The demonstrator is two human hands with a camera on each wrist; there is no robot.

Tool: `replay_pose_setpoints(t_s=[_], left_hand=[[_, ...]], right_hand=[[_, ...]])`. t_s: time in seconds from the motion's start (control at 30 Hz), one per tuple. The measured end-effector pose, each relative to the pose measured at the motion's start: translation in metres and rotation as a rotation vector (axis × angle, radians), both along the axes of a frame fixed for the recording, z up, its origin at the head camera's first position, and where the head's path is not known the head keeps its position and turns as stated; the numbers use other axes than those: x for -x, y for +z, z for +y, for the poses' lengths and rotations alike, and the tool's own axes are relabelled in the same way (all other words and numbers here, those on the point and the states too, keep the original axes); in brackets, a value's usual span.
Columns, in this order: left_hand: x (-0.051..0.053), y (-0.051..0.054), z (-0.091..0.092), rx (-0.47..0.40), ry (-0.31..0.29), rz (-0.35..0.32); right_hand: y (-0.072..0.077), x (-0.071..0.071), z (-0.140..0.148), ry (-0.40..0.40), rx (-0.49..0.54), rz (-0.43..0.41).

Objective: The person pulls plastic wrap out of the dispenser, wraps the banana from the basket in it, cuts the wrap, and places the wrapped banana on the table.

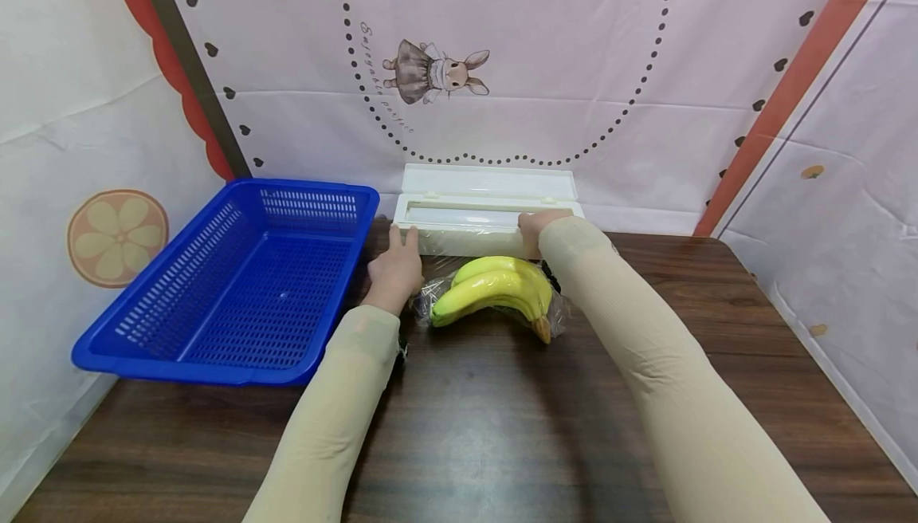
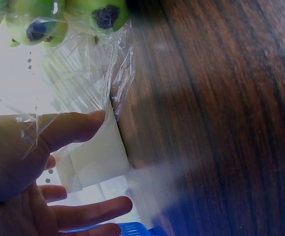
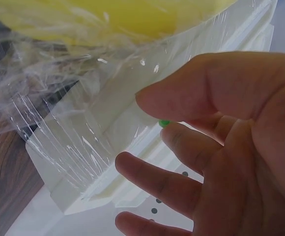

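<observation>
A white cling film box stands at the back of the table with its lid raised. Clear film runs from its front toward a bunch of yellow bananas, which lies partly wrapped in front. My left hand rests at the box's left front corner, two fingers extended onto its edge. In the left wrist view its thumb lies straight against film and box. At the box's right part, my right hand pinches a small green slider knob between thumb and index finger; its other fingers are spread.
To the left of the bananas sits a blue plastic basket with slotted walls. The dark wooden table extends toward me. A printed cloth hangs directly behind the box, and more cloth borders both sides.
</observation>
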State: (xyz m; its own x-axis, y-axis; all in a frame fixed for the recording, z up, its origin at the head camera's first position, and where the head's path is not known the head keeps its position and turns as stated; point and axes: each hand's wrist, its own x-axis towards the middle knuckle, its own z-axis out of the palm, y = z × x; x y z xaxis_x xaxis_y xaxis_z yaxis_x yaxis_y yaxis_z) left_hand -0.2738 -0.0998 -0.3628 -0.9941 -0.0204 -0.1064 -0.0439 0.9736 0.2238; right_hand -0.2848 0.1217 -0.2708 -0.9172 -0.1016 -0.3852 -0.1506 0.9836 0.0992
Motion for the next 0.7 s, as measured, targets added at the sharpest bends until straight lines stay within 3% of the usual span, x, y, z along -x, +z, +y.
replay_pose_setpoints(t_s=[0.7], left_hand=[[-0.0001, 0.0, -0.0007, 0.004, -0.008, -0.001]], right_hand=[[0.0032, -0.0089, 0.0024, -0.088, 0.066, 0.016]])
